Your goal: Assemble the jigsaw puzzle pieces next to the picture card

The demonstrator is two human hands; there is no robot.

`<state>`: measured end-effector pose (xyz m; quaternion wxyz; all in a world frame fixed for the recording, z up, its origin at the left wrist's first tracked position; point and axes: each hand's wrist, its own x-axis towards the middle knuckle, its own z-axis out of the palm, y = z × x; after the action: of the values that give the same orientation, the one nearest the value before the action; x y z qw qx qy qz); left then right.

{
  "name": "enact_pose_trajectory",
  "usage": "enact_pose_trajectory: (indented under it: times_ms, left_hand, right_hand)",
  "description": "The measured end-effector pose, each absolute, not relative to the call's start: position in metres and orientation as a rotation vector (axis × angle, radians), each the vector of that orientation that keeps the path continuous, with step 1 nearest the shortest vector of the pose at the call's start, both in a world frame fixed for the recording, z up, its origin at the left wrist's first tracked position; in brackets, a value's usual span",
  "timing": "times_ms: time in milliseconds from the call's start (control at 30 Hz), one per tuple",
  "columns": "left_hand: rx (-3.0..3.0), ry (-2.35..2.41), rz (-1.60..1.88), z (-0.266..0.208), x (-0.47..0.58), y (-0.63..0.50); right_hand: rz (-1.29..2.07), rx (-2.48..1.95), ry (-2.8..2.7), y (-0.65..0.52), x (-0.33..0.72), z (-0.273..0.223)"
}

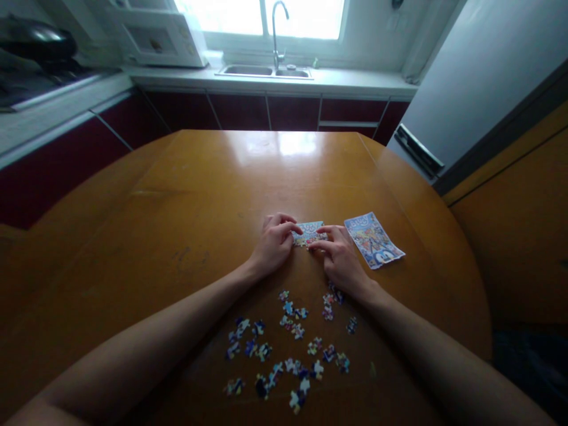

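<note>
A partly joined jigsaw puzzle (309,229) lies flat on the wooden table, pale blue along its far edge and more colourful nearer me. My left hand (276,244) holds its left side with bent fingers. From the right, my right hand (341,255) has its thumb and fingertips on the puzzle's right and near edge; whether a separate piece is under them I cannot make out. Just right of that hand lies a printed picture sheet (373,239) with creased edges. Loose jigsaw pieces (293,365) are scattered on the tabletop between my forearms, and a few sit near my right wrist.
The wooden table (213,189) has a rounded edge. Beyond it run a counter with a sink (290,73) and faucet (275,35), and a white microwave (155,38). A wok (38,41) sits on the stove at left; a fridge (479,77) stands at right.
</note>
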<state>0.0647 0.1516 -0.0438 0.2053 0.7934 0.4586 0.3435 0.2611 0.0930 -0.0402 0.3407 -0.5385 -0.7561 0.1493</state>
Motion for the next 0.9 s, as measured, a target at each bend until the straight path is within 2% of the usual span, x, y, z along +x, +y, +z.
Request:
enact_pose_trajectory:
  times_ms: [233, 900]
  left_hand:
    - [2.202, 1.272, 0.954, -0.0431, 0.0651, 0.1501]
    - [2.196, 1.248, 0.972, -0.0431, 0.0662, 0.1483]
  right_hand:
    - [0.310, -1.438, -1.742, 0.0943, 0.2652, -0.0410]
    - [0.301, -1.416, -1.752, 0.0947, 0.2682, -0.0432]
